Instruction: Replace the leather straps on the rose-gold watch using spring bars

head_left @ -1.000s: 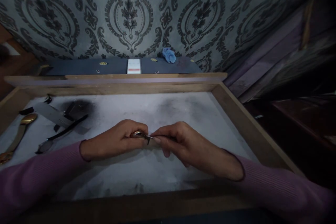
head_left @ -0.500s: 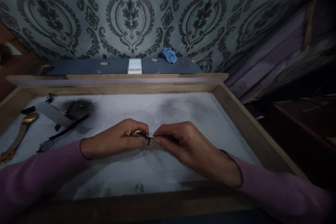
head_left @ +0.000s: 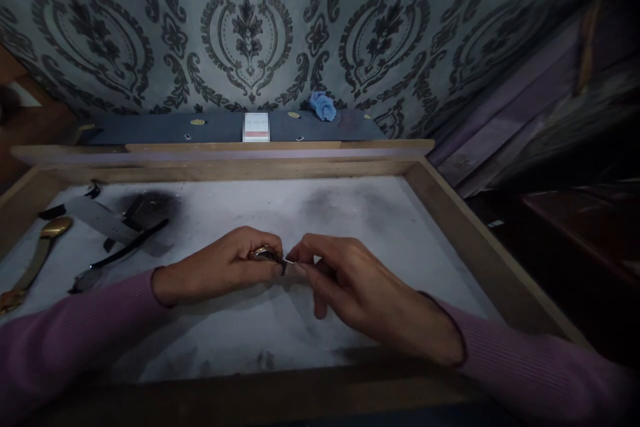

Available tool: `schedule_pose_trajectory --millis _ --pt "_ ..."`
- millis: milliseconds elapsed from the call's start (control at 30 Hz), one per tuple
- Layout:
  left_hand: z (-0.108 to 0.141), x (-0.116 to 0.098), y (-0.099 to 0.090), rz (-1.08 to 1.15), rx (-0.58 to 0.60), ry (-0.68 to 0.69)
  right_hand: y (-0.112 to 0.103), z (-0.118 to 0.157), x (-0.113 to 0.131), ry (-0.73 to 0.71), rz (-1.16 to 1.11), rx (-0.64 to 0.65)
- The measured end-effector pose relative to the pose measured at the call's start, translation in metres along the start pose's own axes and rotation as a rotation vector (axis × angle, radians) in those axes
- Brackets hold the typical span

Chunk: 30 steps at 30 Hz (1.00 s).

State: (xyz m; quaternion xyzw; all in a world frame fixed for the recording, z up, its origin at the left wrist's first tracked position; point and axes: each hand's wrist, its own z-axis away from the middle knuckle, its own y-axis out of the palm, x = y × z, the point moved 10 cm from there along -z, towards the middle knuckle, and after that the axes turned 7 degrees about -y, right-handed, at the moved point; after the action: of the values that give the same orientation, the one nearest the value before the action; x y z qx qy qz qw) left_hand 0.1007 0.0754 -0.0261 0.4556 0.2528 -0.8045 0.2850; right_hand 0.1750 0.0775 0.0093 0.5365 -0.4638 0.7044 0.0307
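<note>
My left hand (head_left: 240, 257) is closed round a wristwatch (head_left: 265, 253) with a shiny gold-toned case; a short dark piece pokes out past the thumb. Close to its right side, my right hand (head_left: 345, 277) pinches a thin, pale metallic piece (head_left: 290, 261) between thumb and fingertips, beside the watch. Whether this piece is fixed to the watch or a separate tool I cannot tell. Both hands are above the white bottom of a shallow wooden drawer-like tray (head_left: 450, 233).
At the tray's left lie a gold watch (head_left: 43, 253), a watch with a dark strap (head_left: 120, 253) and a grey strap-like piece (head_left: 95, 217). Behind the tray's rim, a blue crumpled cloth (head_left: 323, 107) and a small white box (head_left: 256, 127) sit on a dark surface before the patterned wall.
My right hand's lower fingers have uncurled and spread downward, while thumb and index finger stay at the thin piece. My left hand keeps its hold on the watch, nearly still.
</note>
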Motion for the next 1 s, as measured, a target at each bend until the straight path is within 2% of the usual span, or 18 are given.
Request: schedule_pose_trajectory --millis 67,233,1000 --pt "0.0001 -0.0004 -0.0004 -0.01 -0.004 0.004 0.0059 -0.0001 -0.0045 0.037 -0.084 0.04" --pt "-0.0003 -0.0015 -0.001 -0.004 -0.012 0.008 0.0089 -0.0007 -0.009 0.054 -0.187 0.042" --pt "0.0004 -0.0064 -0.0011 -0.037 -0.039 0.04 0.0063 -0.0031 -0.0096 0.08 -0.18 0.026"
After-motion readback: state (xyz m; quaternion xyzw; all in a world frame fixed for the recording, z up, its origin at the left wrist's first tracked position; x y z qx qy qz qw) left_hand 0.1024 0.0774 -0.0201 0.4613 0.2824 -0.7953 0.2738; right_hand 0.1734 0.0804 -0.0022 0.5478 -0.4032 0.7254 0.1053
